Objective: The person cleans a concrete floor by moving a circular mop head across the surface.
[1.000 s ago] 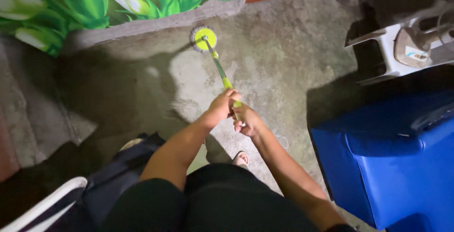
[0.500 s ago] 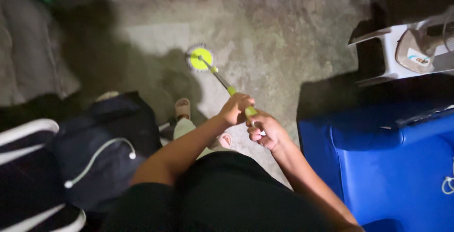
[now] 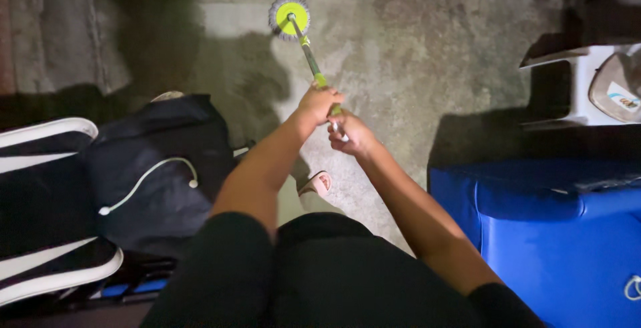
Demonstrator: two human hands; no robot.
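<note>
A mop with a round yellow-green head (image 3: 290, 16) fringed in grey rests on the concrete floor (image 3: 414, 54) ahead of me. Its green and silver handle (image 3: 311, 61) runs back to my hands. My left hand (image 3: 319, 104) grips the handle higher up the shaft. Just behind it, my right hand (image 3: 348, 134) is closed around the handle's end. My foot in a pale sandal (image 3: 316, 184) shows below my arms.
A black bag (image 3: 157, 174) with a white cord lies at my left, beside a black and white chair (image 3: 40, 194). A large blue bin (image 3: 554, 234) stands at the right. A white appliance (image 3: 587, 87) sits behind it. Dark wet patches mark the floor.
The mop head has shifted across the floor and the view has swung left and down. The green floral cloth at the top is gone from sight. Both hands keep their grip.
</note>
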